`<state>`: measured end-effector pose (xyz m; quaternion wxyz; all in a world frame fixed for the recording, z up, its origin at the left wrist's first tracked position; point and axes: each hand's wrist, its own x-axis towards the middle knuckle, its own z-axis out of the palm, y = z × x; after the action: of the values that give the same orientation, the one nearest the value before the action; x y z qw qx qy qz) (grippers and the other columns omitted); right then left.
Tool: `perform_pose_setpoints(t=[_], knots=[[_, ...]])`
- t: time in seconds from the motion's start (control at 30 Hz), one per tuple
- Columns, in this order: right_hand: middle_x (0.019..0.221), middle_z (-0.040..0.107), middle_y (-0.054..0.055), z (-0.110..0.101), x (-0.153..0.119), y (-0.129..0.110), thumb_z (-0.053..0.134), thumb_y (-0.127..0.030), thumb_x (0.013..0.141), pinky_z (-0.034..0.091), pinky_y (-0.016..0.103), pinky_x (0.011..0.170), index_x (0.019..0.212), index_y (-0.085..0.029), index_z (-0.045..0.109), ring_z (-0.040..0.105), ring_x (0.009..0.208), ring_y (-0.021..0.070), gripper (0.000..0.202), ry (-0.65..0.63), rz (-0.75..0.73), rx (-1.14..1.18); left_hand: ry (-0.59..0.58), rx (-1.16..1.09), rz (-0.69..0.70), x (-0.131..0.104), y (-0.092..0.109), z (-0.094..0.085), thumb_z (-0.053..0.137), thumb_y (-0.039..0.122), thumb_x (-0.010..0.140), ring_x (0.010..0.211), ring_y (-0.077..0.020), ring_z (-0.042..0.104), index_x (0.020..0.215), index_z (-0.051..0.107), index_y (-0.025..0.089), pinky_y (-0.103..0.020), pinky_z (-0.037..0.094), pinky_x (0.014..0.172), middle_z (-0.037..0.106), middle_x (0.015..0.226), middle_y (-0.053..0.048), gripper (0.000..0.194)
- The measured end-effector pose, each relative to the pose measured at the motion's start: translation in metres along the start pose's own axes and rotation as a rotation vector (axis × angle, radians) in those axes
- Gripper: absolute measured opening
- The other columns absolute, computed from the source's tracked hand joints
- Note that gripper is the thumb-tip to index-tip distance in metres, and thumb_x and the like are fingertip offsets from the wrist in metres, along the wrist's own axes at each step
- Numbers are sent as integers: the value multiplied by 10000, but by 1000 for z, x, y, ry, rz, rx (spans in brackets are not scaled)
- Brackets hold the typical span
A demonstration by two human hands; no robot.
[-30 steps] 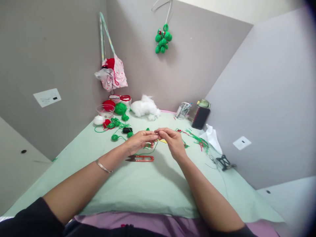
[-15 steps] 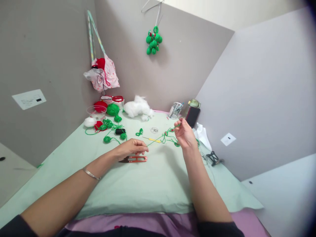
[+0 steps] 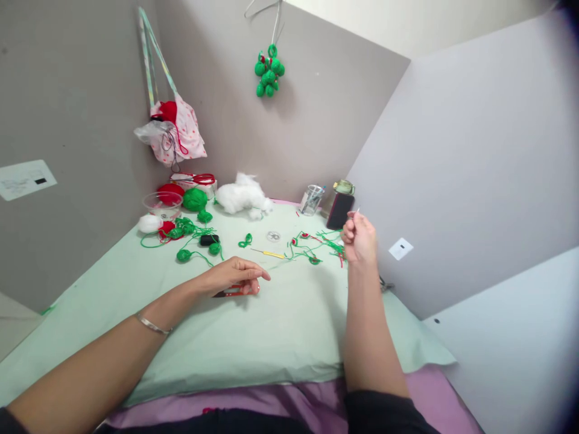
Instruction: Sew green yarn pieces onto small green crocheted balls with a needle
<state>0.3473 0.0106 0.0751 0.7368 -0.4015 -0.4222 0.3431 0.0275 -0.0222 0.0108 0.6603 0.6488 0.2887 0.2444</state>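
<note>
My right hand [image 3: 360, 240] is raised on the right, its thumb and forefinger pinched on a thin, pale needle [image 3: 359, 211] whose tip sticks up. My left hand [image 3: 239, 277] hovers low over the orange thread snips [image 3: 233, 292] and partly hides them. Its forefinger reaches out while the other fingers bend loosely near the snips' handle. A faint green strand runs beside the left fingertips. Beyond lie a yellow-handled crochet hook [image 3: 272, 254], small green-and-red crocheted pieces [image 3: 313, 260] and a green yarn loop [image 3: 245, 240].
Green yarn balls [image 3: 195, 199], a clear tub [image 3: 163, 208] and white stuffing [image 3: 242, 196] stand at the back left. A pen cup [image 3: 312, 201] and a phone [image 3: 341, 211] are at the back right. A bag [image 3: 181, 132] and green crocheted balls [image 3: 270, 75] hang on the wall.
My right hand has moved right, away from the left one. The green strand stretched between them no longer shows clearly. My left hand has opened its forefinger and dropped closer to the snips.
</note>
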Motion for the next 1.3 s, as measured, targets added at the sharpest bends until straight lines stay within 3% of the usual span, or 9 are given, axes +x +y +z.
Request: perform_pose_setpoints(t=[0.1,0.23,0.4,0.57,0.77,0.9,1.07,1.17,1.3], knots=[[528,388,-75,-17,-1,-1,607,-424,796,201,214,407,853,-175,611,285,427,64,256,-120,-47,-527,18,26,-48,1,0,-2,608,475,830,602,-108,522,1172,657,191,-222,392,555,694,860,-57,447],[689,562,-11,-24,-6,7,633,-368,752,327,241,542,911,-182,629,482,590,117,245,-366,19,-1197,138,64,-15,3,0,-4,633,443,811,603,-101,486,1095,683,177,-232,394,584,656,852,-41,392],[774,624,22,-21,-8,29,715,-306,672,346,252,620,863,-196,665,544,698,154,226,-573,163,-1475,187,32,5,1,3,-3,665,431,776,617,-123,477,1019,706,167,-250,391,586,597,714,-18,361],[797,641,58,-23,-4,39,704,-223,670,339,264,638,686,-165,685,541,721,160,63,-538,157,-1460,238,-11,-29,0,1,-2,705,428,740,592,-106,449,955,706,157,-237,365,563,581,692,-3,346],[687,594,6,11,-20,27,591,-489,793,332,235,566,824,-136,681,447,600,100,366,-640,129,-1070,307,-75,68,2,-10,-5,709,409,751,659,-104,507,968,687,155,-245,428,675,604,803,-12,335],[577,477,-56,50,-44,30,692,-503,701,281,209,512,782,-147,653,354,528,67,367,-781,293,-653,365,-82,153,3,-12,-1,725,406,736,775,-132,568,1081,658,172,-276,468,770,625,966,-41,422],[642,537,-38,76,-68,44,729,-479,691,289,204,507,785,-149,661,402,546,63,351,-970,469,-502,380,-50,188,4,-8,4,745,362,723,926,-185,602,1095,640,199,-302,468,841,647,1091,-61,419],[608,507,-45,80,-74,53,733,-478,700,299,204,504,777,-148,658,391,540,65,346,-951,572,-451,356,-63,125,5,-7,4,710,349,759,759,-155,583,890,648,174,-288,466,769,638,796,-13,227],[547,432,-61,81,-78,62,708,-490,735,266,207,476,751,-157,630,338,493,63,343,-840,662,-351,420,-133,74,9,-10,2,715,354,755,745,-155,592,920,629,200,-301,487,745,627,871,-14,242]])
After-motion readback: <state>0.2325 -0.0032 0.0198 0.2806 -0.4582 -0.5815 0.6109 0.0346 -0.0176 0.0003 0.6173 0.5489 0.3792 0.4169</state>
